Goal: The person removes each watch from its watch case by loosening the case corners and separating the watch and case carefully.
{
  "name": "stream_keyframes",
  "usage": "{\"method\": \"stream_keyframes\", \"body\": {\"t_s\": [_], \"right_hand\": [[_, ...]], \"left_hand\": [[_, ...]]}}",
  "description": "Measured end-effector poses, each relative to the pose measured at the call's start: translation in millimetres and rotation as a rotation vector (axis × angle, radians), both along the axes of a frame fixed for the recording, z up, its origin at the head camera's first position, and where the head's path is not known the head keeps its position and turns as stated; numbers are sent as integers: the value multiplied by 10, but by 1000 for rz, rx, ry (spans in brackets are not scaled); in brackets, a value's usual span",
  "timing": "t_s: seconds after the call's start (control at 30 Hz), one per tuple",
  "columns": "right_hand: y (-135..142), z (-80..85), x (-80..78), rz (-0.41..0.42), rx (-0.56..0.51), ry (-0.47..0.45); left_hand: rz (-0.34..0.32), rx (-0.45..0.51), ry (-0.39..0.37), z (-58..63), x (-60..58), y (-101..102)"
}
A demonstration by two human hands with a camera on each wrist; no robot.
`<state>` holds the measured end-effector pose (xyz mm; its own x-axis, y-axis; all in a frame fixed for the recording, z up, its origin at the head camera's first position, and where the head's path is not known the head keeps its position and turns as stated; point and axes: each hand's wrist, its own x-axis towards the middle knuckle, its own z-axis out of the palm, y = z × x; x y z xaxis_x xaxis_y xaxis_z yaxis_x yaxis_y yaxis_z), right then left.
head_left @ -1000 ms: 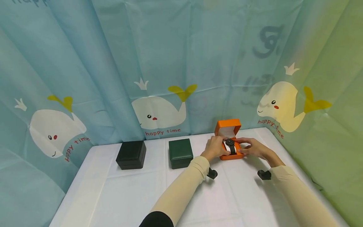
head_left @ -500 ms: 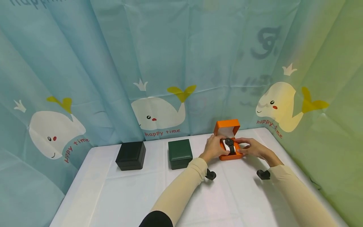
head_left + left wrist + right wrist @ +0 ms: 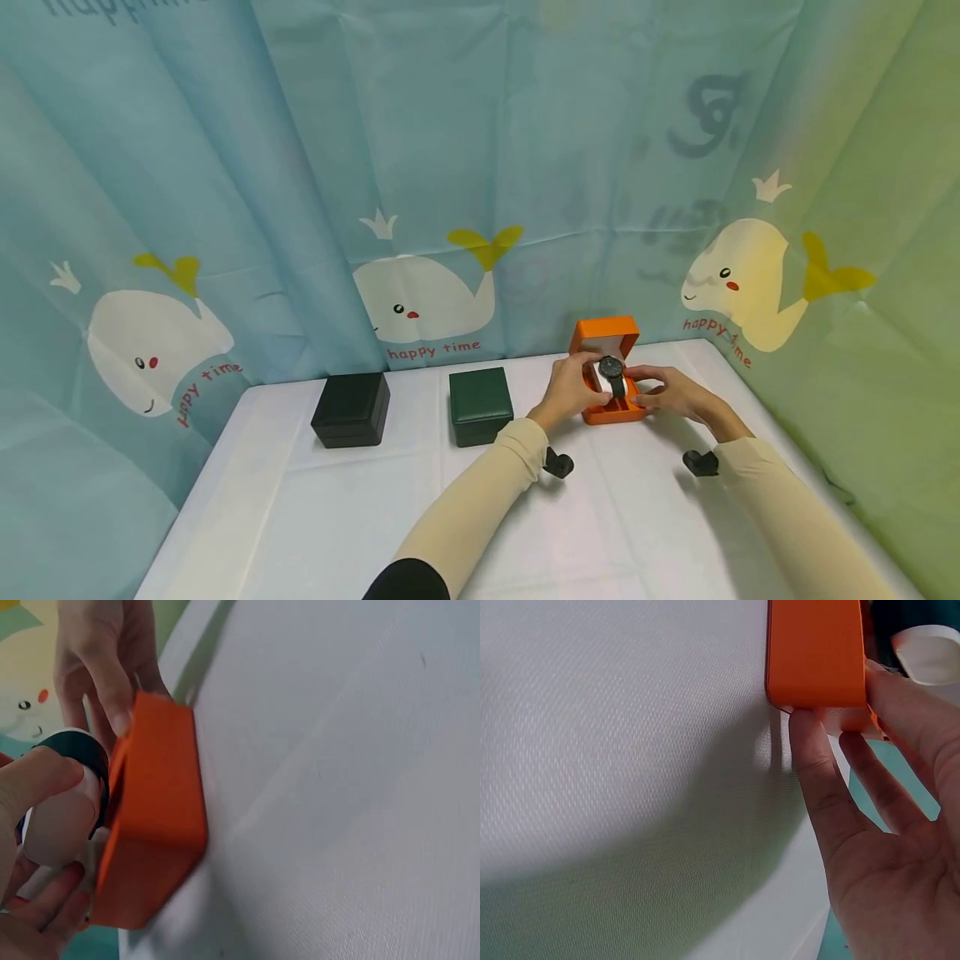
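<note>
A black wristwatch (image 3: 611, 367) is strapped round a white cushion (image 3: 61, 825), at the opened orange watch box (image 3: 611, 414) on the right of the table. My left hand (image 3: 564, 388) pinches the cushioned watch between thumb and fingers, raised a little, and orange interior shows below it. On the box's right side, my right hand (image 3: 672, 392) grips the wall, with its thumb at the rim and fingers against the outer side, as the right wrist view shows. The box lid (image 3: 606, 332) stands upright at the back.
Left of the orange box stand a closed green box (image 3: 481, 406) and, further left, a closed black box (image 3: 351, 410). The white-covered table (image 3: 360, 525) meets a blue curtain (image 3: 420, 167) at the back and a green one on the right.
The left hand has raised the watch and its cushion slightly out of the box and tilted them. The right hand stays at the box's side; the green and black boxes have not moved.
</note>
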<state>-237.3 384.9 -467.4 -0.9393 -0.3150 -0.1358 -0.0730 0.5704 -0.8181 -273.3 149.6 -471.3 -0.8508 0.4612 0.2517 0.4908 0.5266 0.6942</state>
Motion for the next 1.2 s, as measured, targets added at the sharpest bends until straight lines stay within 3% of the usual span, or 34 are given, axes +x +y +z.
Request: {"method": "stream_keyframes", "body": {"t_s": [0.23, 0.57, 0.93, 1.2], "right_hand": [[-8, 6, 9, -24, -17, -37], [-5, -11, 2, -35, -26, -40], [-17, 2, 21, -19, 14, -21], [-5, 18, 7, -18, 34, -19]], "left_hand": [[-28, 55, 17, 51, 55, 3], [-35, 144, -36, 46, 91, -2], [-34, 181, -53, 22, 87, -51], [-70, 232, -97, 25, 111, -90]]}}
